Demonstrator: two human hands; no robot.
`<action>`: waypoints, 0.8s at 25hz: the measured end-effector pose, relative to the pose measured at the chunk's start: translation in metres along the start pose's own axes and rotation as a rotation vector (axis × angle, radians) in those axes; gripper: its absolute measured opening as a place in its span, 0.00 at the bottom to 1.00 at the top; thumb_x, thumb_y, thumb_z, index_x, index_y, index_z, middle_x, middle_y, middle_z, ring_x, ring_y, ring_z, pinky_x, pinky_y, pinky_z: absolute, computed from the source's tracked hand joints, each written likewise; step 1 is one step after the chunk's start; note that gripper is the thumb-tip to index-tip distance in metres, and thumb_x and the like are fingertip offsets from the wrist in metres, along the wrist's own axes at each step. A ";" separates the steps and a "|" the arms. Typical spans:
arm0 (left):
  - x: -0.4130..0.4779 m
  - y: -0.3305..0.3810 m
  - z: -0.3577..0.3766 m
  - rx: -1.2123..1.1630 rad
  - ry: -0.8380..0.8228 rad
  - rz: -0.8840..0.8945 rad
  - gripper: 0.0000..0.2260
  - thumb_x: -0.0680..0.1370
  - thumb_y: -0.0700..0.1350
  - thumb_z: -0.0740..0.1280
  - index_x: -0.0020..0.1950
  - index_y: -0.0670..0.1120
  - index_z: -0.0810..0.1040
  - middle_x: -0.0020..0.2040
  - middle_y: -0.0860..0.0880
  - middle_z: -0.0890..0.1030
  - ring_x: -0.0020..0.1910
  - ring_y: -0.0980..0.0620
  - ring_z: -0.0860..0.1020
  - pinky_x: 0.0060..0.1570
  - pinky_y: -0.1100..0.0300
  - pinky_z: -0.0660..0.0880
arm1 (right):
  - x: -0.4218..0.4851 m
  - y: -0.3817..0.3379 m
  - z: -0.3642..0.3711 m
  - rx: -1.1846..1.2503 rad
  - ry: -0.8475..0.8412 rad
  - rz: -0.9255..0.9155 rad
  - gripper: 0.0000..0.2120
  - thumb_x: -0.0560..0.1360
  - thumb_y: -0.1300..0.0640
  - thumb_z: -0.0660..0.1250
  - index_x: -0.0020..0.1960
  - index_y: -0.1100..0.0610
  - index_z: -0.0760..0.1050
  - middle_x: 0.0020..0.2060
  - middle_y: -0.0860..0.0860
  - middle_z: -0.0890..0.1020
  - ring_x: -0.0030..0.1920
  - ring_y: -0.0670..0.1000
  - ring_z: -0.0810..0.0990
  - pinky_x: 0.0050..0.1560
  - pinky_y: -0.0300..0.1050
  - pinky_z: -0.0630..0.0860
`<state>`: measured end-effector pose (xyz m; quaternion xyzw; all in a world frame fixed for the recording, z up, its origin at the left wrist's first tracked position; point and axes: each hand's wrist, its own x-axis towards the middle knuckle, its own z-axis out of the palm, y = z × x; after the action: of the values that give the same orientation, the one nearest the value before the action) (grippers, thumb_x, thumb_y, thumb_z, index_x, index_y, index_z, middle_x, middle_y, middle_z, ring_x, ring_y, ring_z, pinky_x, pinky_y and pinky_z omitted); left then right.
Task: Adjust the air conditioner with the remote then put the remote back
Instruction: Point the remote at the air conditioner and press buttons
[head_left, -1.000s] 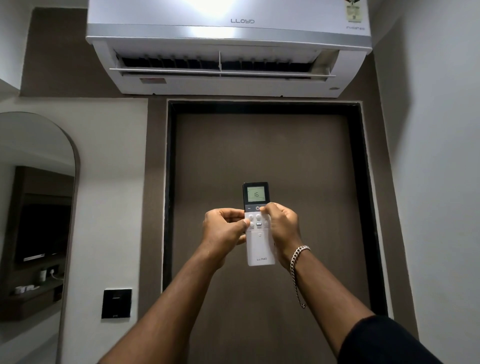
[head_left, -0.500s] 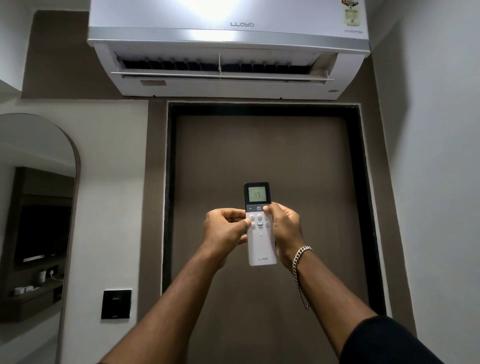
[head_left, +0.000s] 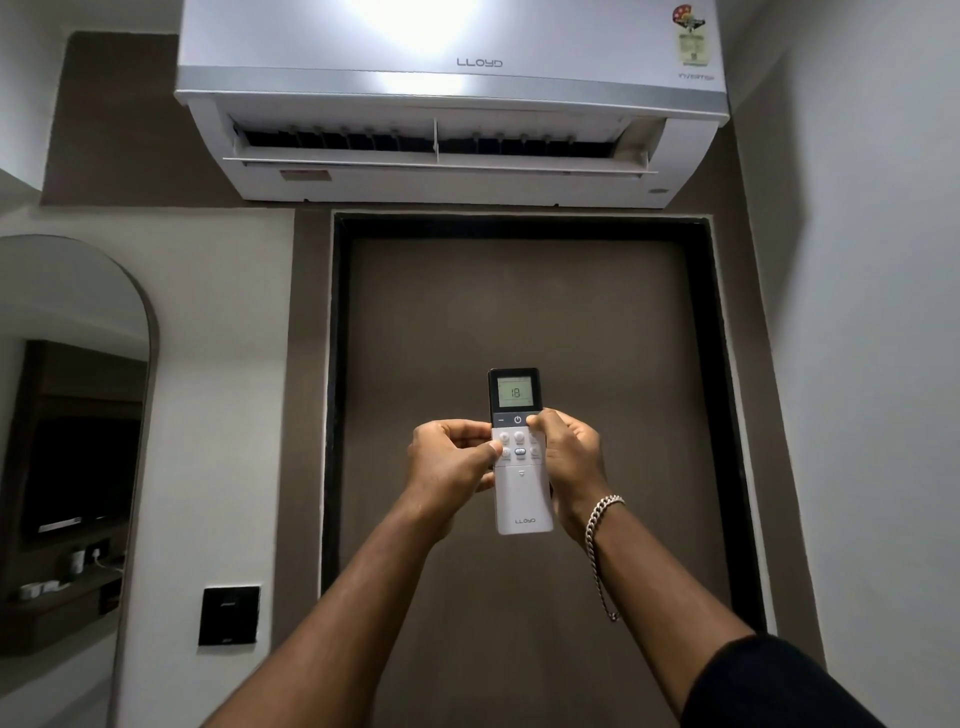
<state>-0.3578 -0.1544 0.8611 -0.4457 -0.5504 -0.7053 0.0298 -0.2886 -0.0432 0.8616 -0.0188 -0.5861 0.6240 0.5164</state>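
A white remote (head_left: 521, 499) with a dark top and a lit screen reading 18 is held upright in front of me, pointing up at the white wall-mounted air conditioner (head_left: 452, 104), whose flap is open. My left hand (head_left: 451, 465) grips the remote's left edge, thumb resting on a lower left button. My right hand (head_left: 569, 457) grips the right edge, thumb pressed on the dark strip's right button beside the power key. A silver chain bracelet hangs from my right wrist.
A brown door (head_left: 524, 415) in a black frame stands directly ahead below the air conditioner. A black switch panel (head_left: 229, 614) sits on the wall at lower left. An arched mirror (head_left: 67, 441) on the left reflects shelves. A white wall (head_left: 872, 364) closes the right side.
The remote's screen reading went from 16 to 17 to 18. My right thumb moved up onto the dark strip. Both hands and the remote stayed nearly in place.
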 end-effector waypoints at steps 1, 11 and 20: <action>0.000 0.000 0.001 0.001 -0.004 -0.002 0.03 0.72 0.38 0.72 0.43 0.44 0.80 0.45 0.43 0.85 0.42 0.51 0.86 0.35 0.58 0.82 | -0.001 0.000 -0.001 0.002 0.003 0.001 0.10 0.73 0.61 0.62 0.34 0.59 0.75 0.34 0.59 0.80 0.36 0.58 0.77 0.40 0.51 0.74; -0.001 -0.010 0.009 -0.015 -0.030 -0.048 0.05 0.72 0.38 0.72 0.46 0.40 0.81 0.46 0.42 0.86 0.44 0.48 0.86 0.37 0.55 0.83 | -0.002 0.003 -0.017 -0.057 -0.002 0.022 0.08 0.74 0.60 0.63 0.38 0.60 0.77 0.36 0.59 0.81 0.36 0.57 0.79 0.40 0.50 0.76; -0.053 -0.093 0.071 0.019 -0.184 -0.308 0.05 0.73 0.34 0.70 0.43 0.43 0.80 0.47 0.42 0.85 0.44 0.48 0.85 0.40 0.56 0.84 | -0.054 0.061 -0.128 -0.337 0.090 0.222 0.08 0.73 0.60 0.72 0.47 0.66 0.83 0.28 0.48 0.84 0.28 0.44 0.81 0.27 0.37 0.76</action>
<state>-0.3329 -0.0851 0.7558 -0.4186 -0.6190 -0.6527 -0.1247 -0.2209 0.0254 0.7441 -0.1974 -0.6527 0.5688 0.4598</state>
